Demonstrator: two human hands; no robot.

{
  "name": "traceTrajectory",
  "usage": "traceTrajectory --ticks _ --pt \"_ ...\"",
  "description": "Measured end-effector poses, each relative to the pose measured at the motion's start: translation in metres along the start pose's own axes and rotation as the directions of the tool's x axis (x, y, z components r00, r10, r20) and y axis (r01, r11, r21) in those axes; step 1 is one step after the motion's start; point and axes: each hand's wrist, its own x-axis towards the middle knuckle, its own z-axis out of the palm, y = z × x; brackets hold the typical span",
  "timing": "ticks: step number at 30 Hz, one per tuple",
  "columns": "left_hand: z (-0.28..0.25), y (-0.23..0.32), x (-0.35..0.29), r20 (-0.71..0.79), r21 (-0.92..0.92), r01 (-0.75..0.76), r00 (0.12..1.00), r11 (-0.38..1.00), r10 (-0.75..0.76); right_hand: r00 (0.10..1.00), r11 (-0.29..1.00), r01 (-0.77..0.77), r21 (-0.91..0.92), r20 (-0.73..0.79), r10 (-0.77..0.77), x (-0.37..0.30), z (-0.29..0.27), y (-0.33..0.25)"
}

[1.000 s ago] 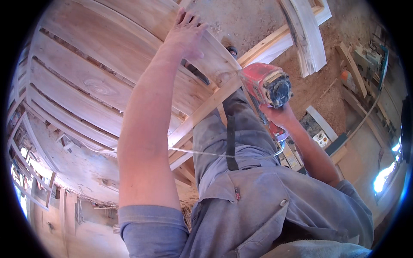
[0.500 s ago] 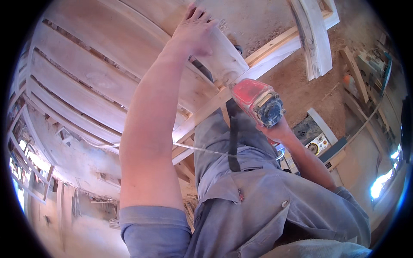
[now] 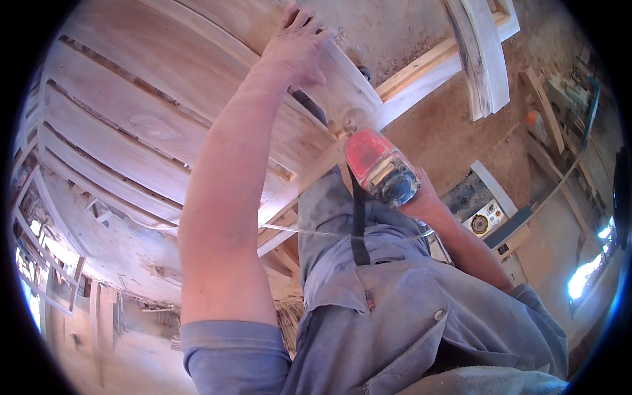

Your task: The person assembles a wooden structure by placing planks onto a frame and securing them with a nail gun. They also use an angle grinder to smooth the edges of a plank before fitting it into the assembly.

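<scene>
My left hand reaches across a pale wooden plank, its fingers hooked over the far edge and the thumb on the face. In my right hand is a red air nailer with a dark, dusty rear end, gripped by its handle. Its nose is hidden beneath the body, so contact with the wood cannot be made out. Close by, the plank's end lies over a wooden frame rail. A thin clear hose runs across in front of my body.
Broad slats with gaps between them spread to the left. A curved wooden piece lies across a rail at the upper right. To the right are a machine with a dial and loose timber.
My right hand has brought the nailer slightly left and down, closer to the rail, and tilted it. My left hand stays on the plank. The view has shifted slightly.
</scene>
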Motion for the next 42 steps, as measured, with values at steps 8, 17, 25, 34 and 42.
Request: traceTrajectory --ticks 8,17,25,34,42 --pt "0.016 -0.011 -0.001 -0.082 0.005 -0.037 0.996 0.999 0.038 0.967 0.978 -0.161 -0.13 -0.22 0.129 -0.031 -0.045 0.032" --pt "0.004 -0.003 -0.02 -0.577 -0.594 0.228 0.548 0.772 -0.606 0.958 0.943 -0.118 0.311 -0.213 0.19 0.058 -0.108 -0.091" --pt "-0.035 -0.089 -0.048 -0.049 -0.682 0.716 0.157 0.148 -0.986 0.972 0.968 0.233 -0.091 0.043 -0.23 0.21 -0.107 -0.227" --pt "-0.019 -0.097 -0.04 -0.036 -0.712 0.687 0.172 0.146 -0.984 0.888 0.854 0.446 -0.267 0.252 -0.385 0.261 -0.037 -0.319" --pt "-0.019 -0.097 -0.041 -0.033 -0.735 0.663 0.173 0.141 -0.984 0.796 0.665 0.605 -0.438 0.319 -0.514 0.274 -0.037 -0.305"
